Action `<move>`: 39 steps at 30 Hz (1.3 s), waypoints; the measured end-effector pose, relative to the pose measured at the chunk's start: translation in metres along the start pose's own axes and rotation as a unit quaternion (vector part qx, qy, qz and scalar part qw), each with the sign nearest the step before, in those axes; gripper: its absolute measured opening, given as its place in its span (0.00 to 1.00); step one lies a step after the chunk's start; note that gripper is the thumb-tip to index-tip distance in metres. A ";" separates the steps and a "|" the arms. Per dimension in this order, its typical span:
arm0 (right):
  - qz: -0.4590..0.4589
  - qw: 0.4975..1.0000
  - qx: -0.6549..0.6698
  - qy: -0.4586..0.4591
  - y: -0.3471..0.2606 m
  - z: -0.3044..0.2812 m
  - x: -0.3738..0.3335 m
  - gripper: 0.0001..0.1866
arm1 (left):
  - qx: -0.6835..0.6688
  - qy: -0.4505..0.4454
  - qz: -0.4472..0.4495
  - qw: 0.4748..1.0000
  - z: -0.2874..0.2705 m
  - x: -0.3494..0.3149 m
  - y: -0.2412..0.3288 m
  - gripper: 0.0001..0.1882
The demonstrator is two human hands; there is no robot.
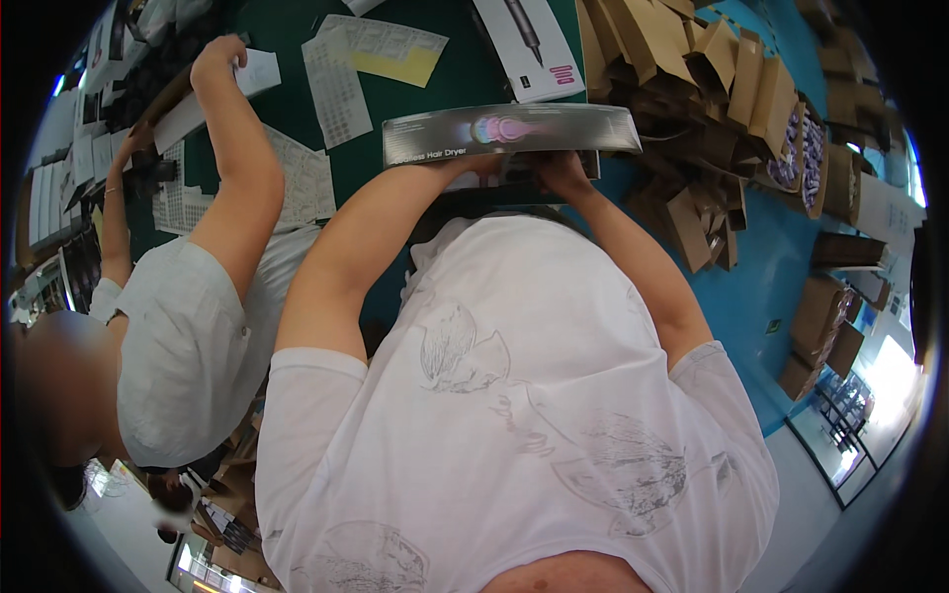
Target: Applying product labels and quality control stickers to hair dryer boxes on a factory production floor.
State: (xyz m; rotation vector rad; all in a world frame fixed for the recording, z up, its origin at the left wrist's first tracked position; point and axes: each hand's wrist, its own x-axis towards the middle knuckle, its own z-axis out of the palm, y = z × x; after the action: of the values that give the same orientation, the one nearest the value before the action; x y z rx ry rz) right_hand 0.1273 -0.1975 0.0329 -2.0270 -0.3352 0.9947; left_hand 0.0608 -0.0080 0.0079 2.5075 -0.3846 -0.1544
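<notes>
A long, shiny grey hair dryer box [511, 132] with a pink and blue picture on its side is held in front of my chest, at the near edge of the green table. Under its near side, left of the middle, my left hand [478, 166] grips it, with the fingers mostly hidden. My right hand [563, 172] closes on the same box farther right, and its fingertips are hidden beneath. Just beyond stands or lies a white box [534, 49] with a dark styling tool pictured on it.
Sheets of small labels [336, 89] and a yellow sheet [400, 67] lie on the green table [287, 30]. To the left a co-worker's arm [237, 148] reaches over a white box [259, 71]. Open brown cartons [682, 49] crowd the right side above the blue floor [736, 306].
</notes>
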 end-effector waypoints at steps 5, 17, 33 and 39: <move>-0.040 0.998 -0.048 0.026 0.014 0.005 0.010 0.18 | 0.000 0.002 0.002 1.000 -0.003 0.000 -0.001 0.18; -0.088 0.989 -0.098 0.063 0.030 0.009 0.015 0.21 | -0.002 0.008 0.003 1.000 -0.008 -0.002 -0.002 0.17; -0.142 0.974 -0.148 0.096 0.019 0.012 0.013 0.22 | 0.006 0.003 0.006 1.000 -0.015 0.000 -0.004 0.16; -0.200 0.932 -0.261 0.151 0.022 0.014 0.015 0.25 | 0.010 0.000 0.007 1.000 -0.018 0.002 -0.005 0.16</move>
State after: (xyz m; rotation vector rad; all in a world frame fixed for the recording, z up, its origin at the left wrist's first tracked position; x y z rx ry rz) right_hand 0.1239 -0.1956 0.0031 -2.4016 -0.8759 0.3472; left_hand 0.0671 0.0048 0.0194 2.5247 -0.4056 -0.1460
